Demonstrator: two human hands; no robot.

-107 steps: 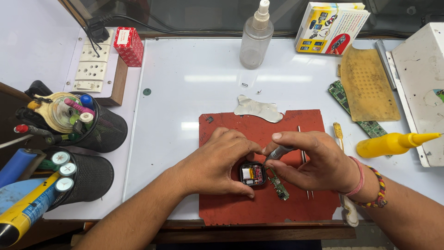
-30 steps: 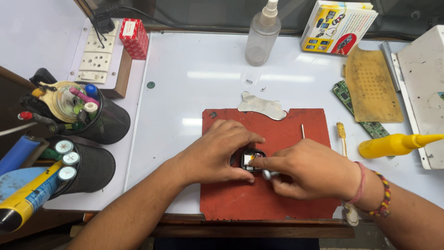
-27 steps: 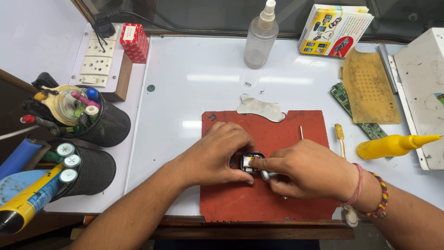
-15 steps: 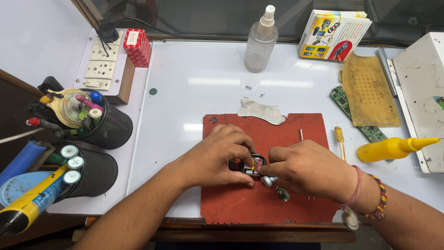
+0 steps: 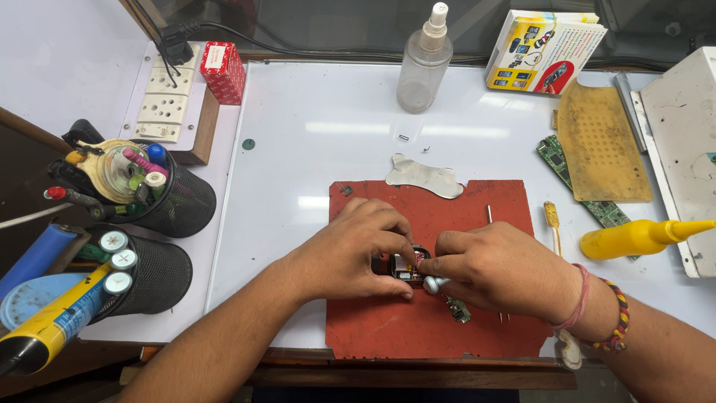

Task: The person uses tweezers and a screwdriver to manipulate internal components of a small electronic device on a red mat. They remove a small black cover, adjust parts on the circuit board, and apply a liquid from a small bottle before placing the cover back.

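Both hands [image 5: 358, 250] [image 5: 496, 265] pinch — apparently — small device [image 5: 406, 266].

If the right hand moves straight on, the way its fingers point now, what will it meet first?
Probably the small dark device at its fingers, then the left hand that holds it from the other side. Depth is unclear.

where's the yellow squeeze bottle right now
In the head view, the yellow squeeze bottle lies on its side at the table's right edge, just past the red mat, beside the green circuit board.

Bare forearms; right wrist wears braided bracelets [image 5: 600, 317].
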